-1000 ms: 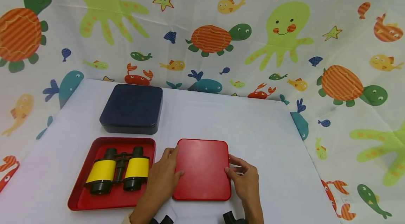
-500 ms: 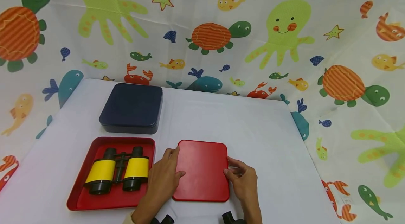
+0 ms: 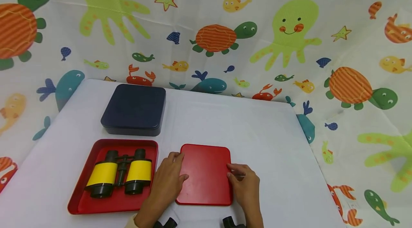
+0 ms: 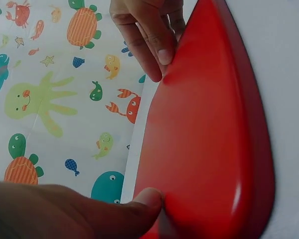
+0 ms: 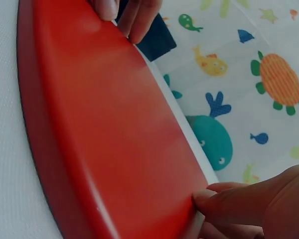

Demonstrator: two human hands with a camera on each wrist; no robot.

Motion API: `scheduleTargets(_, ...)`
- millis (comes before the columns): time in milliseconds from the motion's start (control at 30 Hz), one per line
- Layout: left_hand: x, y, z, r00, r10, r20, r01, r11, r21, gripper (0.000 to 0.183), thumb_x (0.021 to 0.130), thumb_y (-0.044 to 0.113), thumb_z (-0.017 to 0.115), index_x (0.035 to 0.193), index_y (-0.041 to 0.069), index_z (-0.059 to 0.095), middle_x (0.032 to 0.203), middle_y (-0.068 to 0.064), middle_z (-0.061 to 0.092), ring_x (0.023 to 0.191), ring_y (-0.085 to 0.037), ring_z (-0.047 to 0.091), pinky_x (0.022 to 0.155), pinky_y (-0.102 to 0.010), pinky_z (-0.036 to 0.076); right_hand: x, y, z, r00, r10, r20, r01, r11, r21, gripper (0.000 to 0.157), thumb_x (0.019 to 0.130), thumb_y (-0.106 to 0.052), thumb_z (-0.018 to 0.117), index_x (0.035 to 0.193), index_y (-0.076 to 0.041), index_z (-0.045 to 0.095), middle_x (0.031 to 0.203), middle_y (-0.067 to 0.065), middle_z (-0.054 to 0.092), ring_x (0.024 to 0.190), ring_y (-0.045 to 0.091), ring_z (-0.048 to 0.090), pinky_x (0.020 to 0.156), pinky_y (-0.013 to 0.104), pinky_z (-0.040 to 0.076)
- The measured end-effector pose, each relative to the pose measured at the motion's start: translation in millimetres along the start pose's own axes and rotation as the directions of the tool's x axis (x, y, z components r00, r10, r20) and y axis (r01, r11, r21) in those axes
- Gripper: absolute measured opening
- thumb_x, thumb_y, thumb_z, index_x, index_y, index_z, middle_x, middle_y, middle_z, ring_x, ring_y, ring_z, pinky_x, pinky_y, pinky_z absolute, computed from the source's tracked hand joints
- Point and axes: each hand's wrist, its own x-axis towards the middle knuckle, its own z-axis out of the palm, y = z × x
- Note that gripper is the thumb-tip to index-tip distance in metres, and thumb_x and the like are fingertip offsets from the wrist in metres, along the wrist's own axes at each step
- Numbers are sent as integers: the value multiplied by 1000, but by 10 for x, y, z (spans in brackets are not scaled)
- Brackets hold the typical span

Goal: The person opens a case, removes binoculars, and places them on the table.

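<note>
A flat, square red box with rounded corners lies between my two hands in the head view. My left hand grips its left edge, thumb over the top and fingers down along the side. At the opposite edge, my right hand pinches the box with thumb and curled fingers. The left wrist view shows the left thumb on the glossy top. In the right wrist view, the right thumb rests at the rim. What lies under the box is hidden.
Left of the box, a red tray holds yellow-and-black binoculars. A dark blue tin with rounded corners stands behind it. The white table ends at a curtain printed with sea animals.
The red box has shifted slightly toward me, and its right edge has moved a little left. My right hand has come slightly left with it. My left hand stays almost still.
</note>
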Motion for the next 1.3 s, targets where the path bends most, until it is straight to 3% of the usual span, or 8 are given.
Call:
scheduleTargets(267,-27,20,-99,999,14,36,-13,999,-44,76,74,28,88,139,6,55,132,-16,56,113,-32,58,90,-48,56,-65,-133,40,998,-14,-58,10,998,-67,32,81,-13,83,111,-24,78,112,-7,70,91,14,68,76,25,60)
scheduleTargets(433,-33,42,-348,998,19,61,-11,992,-129,75,77,31,85,143,17,53,134,-9,56,119,-28,56,94,-48,54,-105,-298,85,994,-78,-78,70,993,-100,36,81,-22,84,116,-24,76,118,-9,69,101,14,61,80,35,59)
scheduleTargets(667,-45,-9,-717,993,55,104,-40,988,-147,72,80,37,82,144,27,52,138,3,55,126,-19,50,97,-47,54,-148,-484,146,984,-170,-58,168,985,-43,43,79,-26,86,119,-28,74,121,-16,67,113,6,51,83,34,59)
scheduleTargets(1000,-152,-303,-985,990,64,123,-54,995,-88,71,77,41,84,141,35,54,136,3,59,123,-20,50,94,-54,54,-208,-672,191,965,-260,34,259,965,44,53,79,-37,85,126,-47,63,126,-26,60,116,1,45,85,37,57)
scheduleTargets(1133,-213,-462,-1072,992,64,108,-57,996,-72,73,76,43,84,142,32,53,137,1,59,123,-23,48,93,-58,54,-224,-759,200,941,-330,73,326,943,65,56,80,-39,83,131,-41,62,130,-24,59,118,3,44,88,36,55)
scheduleTargets(1300,-290,-597,-1204,996,20,87,-14,998,-68,79,73,38,88,143,31,52,139,-4,57,125,-30,45,93,-64,51,-256,-904,234,903,-416,110,408,909,90,60,80,-41,83,135,-35,61,134,-22,57,120,3,44,89,32,53)
